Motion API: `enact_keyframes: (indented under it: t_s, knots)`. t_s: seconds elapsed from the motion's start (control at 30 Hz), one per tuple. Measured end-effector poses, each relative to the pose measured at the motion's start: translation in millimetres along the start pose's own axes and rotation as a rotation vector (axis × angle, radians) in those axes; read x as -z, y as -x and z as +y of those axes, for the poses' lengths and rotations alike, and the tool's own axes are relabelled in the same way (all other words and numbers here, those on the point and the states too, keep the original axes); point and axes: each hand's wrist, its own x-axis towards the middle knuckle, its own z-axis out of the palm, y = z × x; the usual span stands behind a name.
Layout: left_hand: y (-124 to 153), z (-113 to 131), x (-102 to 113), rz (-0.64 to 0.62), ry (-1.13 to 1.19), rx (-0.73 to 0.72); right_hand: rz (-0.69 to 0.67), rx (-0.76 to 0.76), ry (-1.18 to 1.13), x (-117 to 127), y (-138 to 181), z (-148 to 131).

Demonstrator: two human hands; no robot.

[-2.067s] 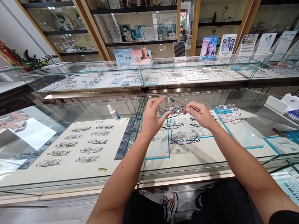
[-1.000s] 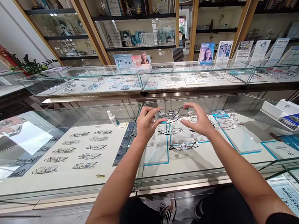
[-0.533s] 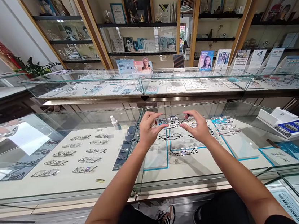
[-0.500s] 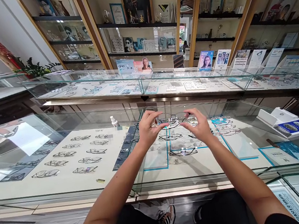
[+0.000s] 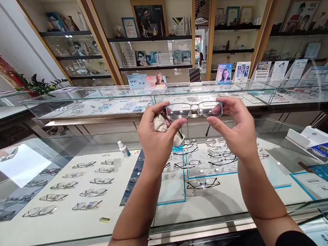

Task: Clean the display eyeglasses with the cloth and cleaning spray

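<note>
Between my two hands a pair of eyeglasses (image 5: 194,105) with a thin dark metal frame is held up in front of me, lenses upright and level. My left hand (image 5: 158,135) pinches the frame's left end between thumb and fingers. A crumpled pale cloth (image 5: 160,123) is tucked in the same palm, with a corner hanging below the thumb. At the other end, my right hand (image 5: 236,126) grips the frame near its hinge. The temples point down and away, partly hidden by the hands. Below on the counter lies another pair of glasses (image 5: 203,183).
Under me stands a glass-topped display counter (image 5: 75,225) with rows of eyeglasses. A white spray bottle (image 5: 123,148) is on its far left side. To the right sits an open white-and-blue box (image 5: 324,145). A second glass case (image 5: 88,94) and shelving lie beyond.
Both hands have come up and nearer to my head with the eyeglasses, which look larger now. The cloth in my left hand has come into clear view. My view has tilted slightly upward.
</note>
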Motion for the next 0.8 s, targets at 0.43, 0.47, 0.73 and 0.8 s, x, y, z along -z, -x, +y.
enact_keyframes:
  t_s: [0.43,0.47,0.73,0.8]
  knots:
    - [7,-19,-8,0.046,-0.092,-0.028,0.006,-0.023,0.083,-3,1,14]
    - [8,-19,-8,0.053,-0.094,-0.039,0.003,-0.018,0.089,-3,1,14]
    - [6,-16,-4,0.088,-0.11,-0.126,-0.008,-0.025,0.103,-5,5,15]
    - [6,-16,-3,0.091,-0.106,-0.137,-0.005,-0.041,0.094,-6,5,16]
